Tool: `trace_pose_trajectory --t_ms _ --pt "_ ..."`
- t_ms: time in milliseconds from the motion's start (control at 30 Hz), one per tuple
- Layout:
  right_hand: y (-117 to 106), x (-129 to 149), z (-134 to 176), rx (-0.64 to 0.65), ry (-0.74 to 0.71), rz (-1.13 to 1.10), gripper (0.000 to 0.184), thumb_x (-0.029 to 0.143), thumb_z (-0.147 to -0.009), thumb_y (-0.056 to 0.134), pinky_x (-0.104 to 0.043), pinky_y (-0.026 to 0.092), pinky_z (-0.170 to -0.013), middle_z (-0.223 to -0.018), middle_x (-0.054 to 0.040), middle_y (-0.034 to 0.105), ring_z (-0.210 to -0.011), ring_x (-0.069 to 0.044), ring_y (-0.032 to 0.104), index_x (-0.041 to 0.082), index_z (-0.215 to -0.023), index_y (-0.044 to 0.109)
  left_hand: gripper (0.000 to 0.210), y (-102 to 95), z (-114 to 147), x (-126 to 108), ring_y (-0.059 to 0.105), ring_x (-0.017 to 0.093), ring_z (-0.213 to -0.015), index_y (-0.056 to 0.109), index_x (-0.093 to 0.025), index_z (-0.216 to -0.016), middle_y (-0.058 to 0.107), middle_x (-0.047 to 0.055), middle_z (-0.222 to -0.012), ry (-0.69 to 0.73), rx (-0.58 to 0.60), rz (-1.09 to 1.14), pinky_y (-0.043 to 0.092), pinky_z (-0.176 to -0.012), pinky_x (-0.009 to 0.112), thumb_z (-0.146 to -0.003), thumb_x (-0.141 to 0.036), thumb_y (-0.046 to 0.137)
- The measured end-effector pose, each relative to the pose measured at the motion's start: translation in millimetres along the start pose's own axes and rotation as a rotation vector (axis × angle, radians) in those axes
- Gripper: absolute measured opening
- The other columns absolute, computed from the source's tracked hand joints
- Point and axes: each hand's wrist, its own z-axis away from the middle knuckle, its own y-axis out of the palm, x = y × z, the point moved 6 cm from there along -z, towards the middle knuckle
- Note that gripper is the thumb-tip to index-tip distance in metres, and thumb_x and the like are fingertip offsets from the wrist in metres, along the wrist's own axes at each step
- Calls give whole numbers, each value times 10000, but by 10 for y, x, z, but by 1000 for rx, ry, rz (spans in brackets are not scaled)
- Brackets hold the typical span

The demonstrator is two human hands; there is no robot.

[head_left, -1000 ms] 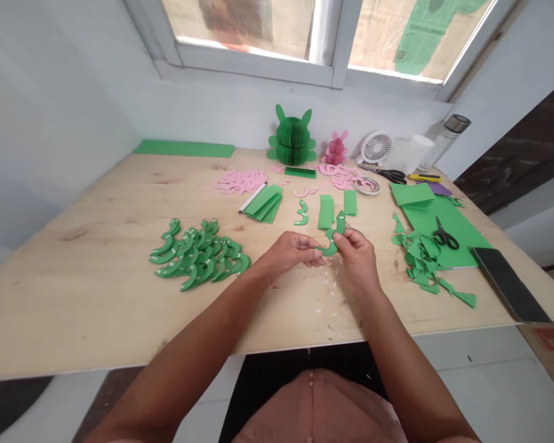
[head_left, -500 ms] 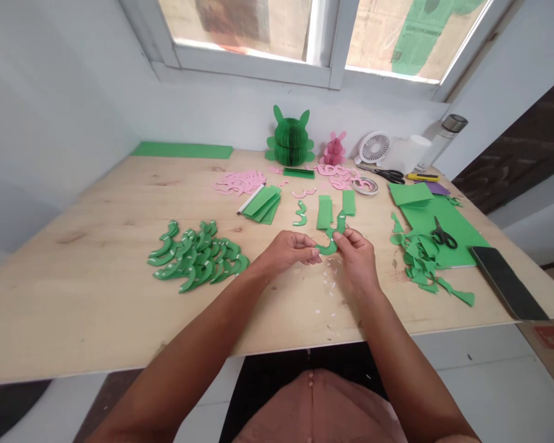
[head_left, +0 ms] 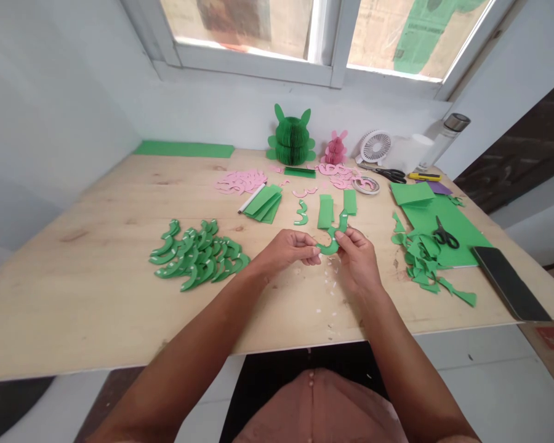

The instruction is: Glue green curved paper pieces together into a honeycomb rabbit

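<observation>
A curved green paper cutout [head_left: 329,247] is held above the table between both hands. My left hand [head_left: 292,249] pinches its left end between thumb and fingers. Toward its right part, my right hand [head_left: 356,253] grips it, thumb on top. Just beyond lie a similar wavy green cutout [head_left: 301,213] and folded green paper strips [head_left: 324,212]. Left of my left hand spreads a pile of curved green cutouts [head_left: 198,255], many with small white patches. Tiny white scraps [head_left: 331,295] are scattered on the wood below the hands.
Black scissors [head_left: 444,235], green offcuts [head_left: 420,261] and a phone [head_left: 510,283] lie at right. Behind stand a green honeycomb paper figure [head_left: 292,140], a pink one [head_left: 335,149], a small fan [head_left: 375,147] and a bottle [head_left: 445,141]. Pink cutouts [head_left: 240,181] lie toward the back.
The view has shifted very slightly. Both hands keep their hold on the green cutout, with hardly any movement.
</observation>
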Motion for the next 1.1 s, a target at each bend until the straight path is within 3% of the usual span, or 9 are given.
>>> trace_pose_trajectory --t_ms 233,400,667,767,1100 --pt "16 -51 -25 62 91 -89 186 303 -610 761 -249 419 -577 -658 20 623 -587 -114 523 196 -680 624 223 40 1 -13 606 125 -571 602 -136 -700 674 38 -601 10 44 34 476 -587 244 -654 -323 714" --pt "19 -47 -19 71 69 -49 200 322 -617 752 -257 423 -591 -680 9 622 -614 -126 531 199 -724 636 177 16 1 -29 582 111 -544 592 -137 -687 666 35 -581 62 -49 -14 453 -565 229 -661 -287 682" --pt "20 30 10 27 -85 277 214 350 -630 727 -231 358 -534 -599 45 538 -561 -106 454 193 -715 608 54 -37 -1 -69 586 116 -534 559 -157 -651 639 4 -539 110 -229 -111 452 -558 231 -659 -195 595" --pt "25 1 -4 42 -94 291 218 338 -618 734 -233 345 -526 -596 49 541 -561 -109 461 194 -717 603 37 -52 -9 -59 586 115 -529 556 -160 -645 636 -1 -530 114 -264 -121 451 -552 226 -661 -180 582" --pt "4 -13 -6 43 -92 262 205 313 -630 734 -224 324 -506 -567 65 499 -537 -97 422 195 -682 575 118 -40 -19 -60 593 119 -561 605 -141 -712 649 10 -589 118 -216 -66 444 -545 223 -641 -217 661"
